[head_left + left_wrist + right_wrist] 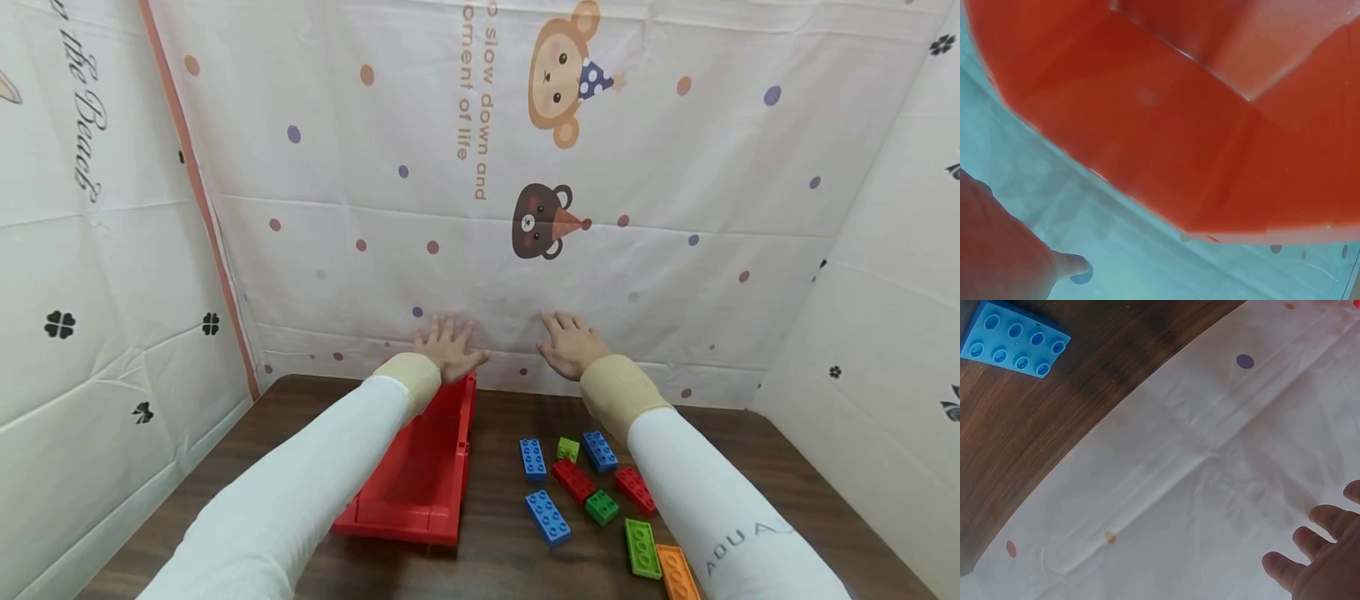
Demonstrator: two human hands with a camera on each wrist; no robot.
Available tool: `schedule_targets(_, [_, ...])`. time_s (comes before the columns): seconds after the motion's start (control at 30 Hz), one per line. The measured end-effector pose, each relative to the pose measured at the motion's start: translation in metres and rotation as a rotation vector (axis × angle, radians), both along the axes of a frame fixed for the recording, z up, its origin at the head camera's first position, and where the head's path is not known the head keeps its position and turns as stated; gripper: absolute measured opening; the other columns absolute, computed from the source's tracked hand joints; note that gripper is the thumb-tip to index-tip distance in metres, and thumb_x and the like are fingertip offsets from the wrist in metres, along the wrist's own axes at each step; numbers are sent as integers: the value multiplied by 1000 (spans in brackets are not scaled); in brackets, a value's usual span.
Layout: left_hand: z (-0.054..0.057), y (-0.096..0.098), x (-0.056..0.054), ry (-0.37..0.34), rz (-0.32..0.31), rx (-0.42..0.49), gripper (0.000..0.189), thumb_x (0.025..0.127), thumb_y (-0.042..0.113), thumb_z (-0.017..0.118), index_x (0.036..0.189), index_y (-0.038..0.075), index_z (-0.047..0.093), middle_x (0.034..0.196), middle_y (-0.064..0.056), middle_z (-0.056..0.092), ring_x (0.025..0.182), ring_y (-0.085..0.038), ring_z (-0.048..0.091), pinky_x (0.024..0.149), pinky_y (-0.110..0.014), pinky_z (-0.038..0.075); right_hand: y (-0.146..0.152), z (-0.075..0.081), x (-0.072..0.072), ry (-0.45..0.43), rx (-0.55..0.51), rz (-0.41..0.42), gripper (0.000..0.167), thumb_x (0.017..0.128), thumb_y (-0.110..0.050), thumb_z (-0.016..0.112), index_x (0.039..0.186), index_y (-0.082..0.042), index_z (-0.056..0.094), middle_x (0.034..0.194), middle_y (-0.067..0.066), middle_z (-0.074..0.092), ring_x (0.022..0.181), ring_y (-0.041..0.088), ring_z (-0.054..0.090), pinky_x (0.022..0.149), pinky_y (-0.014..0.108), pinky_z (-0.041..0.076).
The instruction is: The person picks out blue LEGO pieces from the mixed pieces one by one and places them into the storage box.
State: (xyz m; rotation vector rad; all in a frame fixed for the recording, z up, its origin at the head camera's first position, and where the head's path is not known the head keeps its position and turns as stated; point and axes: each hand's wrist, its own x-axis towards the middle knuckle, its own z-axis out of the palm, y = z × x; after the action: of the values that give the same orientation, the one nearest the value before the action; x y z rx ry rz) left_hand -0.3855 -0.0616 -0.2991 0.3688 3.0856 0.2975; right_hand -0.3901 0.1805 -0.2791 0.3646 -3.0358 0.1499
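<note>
Both arms reach forward in the head view. My left hand (447, 352) is held palm down with spread fingers above the far end of a red bin (405, 521), holding nothing. Its thumb side shows at the lower left of the left wrist view, beside the bin's inner wall (1116, 119). My right hand (572, 346), fingers extended and apart, hovers near the back curtain beyond the bricks; whether it touches the cloth I cannot tell. Closest to it lie a blue brick (600, 451) and a small lime brick (567, 450). In the right wrist view a blue brick (1016, 339) lies on the wood.
More toy bricks lie right of the bin: blue bricks (548, 517), red bricks (573, 481), a green brick (602, 507), a lime brick (642, 548) and an orange brick (677, 572). A printed white curtain (360, 292) walls in the dark wooden table (487, 575) on three sides.
</note>
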Motion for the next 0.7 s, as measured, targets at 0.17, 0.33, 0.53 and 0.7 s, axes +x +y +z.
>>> schedule_targets(0.17, [3, -1, 1, -5, 8, -9, 84, 104, 62, 34, 172, 20, 8, 177, -17, -3, 161, -41, -7, 127, -63, -1, 2, 1, 2, 5, -16, 11, 67, 112, -33, 44, 169, -5, 22, 172, 26, 20, 157, 47, 17, 124, 66, 20])
schedule_targets(0.33, [2, -2, 0, -6, 12, -5, 83, 104, 61, 35, 172, 20, 10, 177, -17, -2, 161, -40, -7, 127, -64, -1, 5, 0, 4, 18, -30, 28, 66, 112, -31, 45, 168, -3, 24, 170, 27, 22, 156, 49, 19, 124, 66, 20])
schedule_targets(0.53, [-8, -2, -6, 41, 2, 32, 85, 102, 61, 40, 172, 17, 18, 176, -19, 5, 161, -42, -1, 126, -67, 2, 10, 1, 6, 19, -19, 17, 66, 112, -32, 45, 168, -2, 23, 170, 28, 23, 155, 49, 20, 124, 66, 20])
schedule_targets(0.7, [-3, -3, 0, 18, 3, 33, 84, 103, 60, 41, 172, 19, 15, 177, -18, 4, 162, -41, 0, 127, -65, 4, 13, 2, 7, 24, -20, 18, 68, 112, -34, 46, 167, -1, 23, 170, 28, 23, 155, 50, 21, 124, 65, 21])
